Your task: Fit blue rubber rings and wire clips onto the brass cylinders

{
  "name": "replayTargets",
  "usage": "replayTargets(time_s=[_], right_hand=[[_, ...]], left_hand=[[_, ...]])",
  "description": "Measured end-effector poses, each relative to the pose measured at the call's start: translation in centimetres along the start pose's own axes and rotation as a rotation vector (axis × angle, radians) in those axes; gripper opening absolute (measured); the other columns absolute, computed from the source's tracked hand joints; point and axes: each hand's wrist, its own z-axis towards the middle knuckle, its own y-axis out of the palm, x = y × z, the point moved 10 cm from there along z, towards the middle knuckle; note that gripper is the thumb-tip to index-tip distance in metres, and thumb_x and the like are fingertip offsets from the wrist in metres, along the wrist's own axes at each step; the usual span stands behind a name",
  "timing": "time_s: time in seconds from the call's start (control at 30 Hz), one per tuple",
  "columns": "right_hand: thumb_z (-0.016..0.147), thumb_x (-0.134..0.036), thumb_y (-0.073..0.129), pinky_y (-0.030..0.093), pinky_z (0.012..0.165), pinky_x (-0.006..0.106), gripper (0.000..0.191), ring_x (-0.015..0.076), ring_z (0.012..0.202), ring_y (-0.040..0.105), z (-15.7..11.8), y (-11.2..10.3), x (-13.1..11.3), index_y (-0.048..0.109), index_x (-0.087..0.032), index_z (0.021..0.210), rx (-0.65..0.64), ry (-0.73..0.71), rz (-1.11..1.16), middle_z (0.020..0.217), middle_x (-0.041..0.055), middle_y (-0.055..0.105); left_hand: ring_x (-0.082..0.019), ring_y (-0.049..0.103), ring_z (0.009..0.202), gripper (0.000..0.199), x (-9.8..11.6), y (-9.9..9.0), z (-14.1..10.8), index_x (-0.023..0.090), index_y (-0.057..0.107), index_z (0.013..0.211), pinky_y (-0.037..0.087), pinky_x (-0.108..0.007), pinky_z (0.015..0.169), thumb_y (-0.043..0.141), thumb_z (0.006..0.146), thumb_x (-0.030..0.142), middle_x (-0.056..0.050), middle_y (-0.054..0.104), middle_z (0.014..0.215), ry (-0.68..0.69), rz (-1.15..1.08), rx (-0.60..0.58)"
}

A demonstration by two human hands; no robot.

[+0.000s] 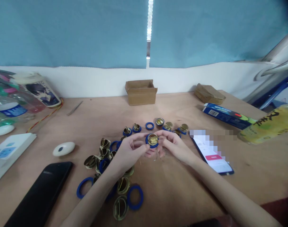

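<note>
Where the wooden tabletop (pixel 172 195) spreads beneath, the left hand (pixel 132 147) and right hand (pixel 175 145) each pinch an opposite edge of one blue-rimmed brass piece (pixel 152 141), centred between them, neither nearer; its gold clip (pixel 154 140) appears to run crosswise.

the gold-coloured piece (pixel 154 140) looks like glossy metal, its blue ring (pixel 153 146) matt plastic, the tabletop (pixel 167 192) smooth wood.

A wooden table (pixel 172 195) is strewn with blue rings (pixel 141 198) and metal pieces (pixel 123 185). Phones (pixel 40 192) (one lit) are laid on either side.
</note>
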Motion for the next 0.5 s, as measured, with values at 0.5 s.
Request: replayTargets(time_s=[0.5], right_hand=[[0.093,-0.03,0.057,0.049,0.057,0.025,0.016,0.0119,0.057,0.059,-0.4,-0.3,-1.8,0.066,-0.017,0.088,0.031,-0.153,-0.297,0.065,-0.0013,0.063]], left_hand=[[-0.022,0.075,0.065,0.021,-0.4,-0.7,0.4,0.019,0.073,0.099,0.063,-0.035,0.063,0.068,0.084,0.032,-0.006,0.078,0.08,0.075,0.096,-0.004]])
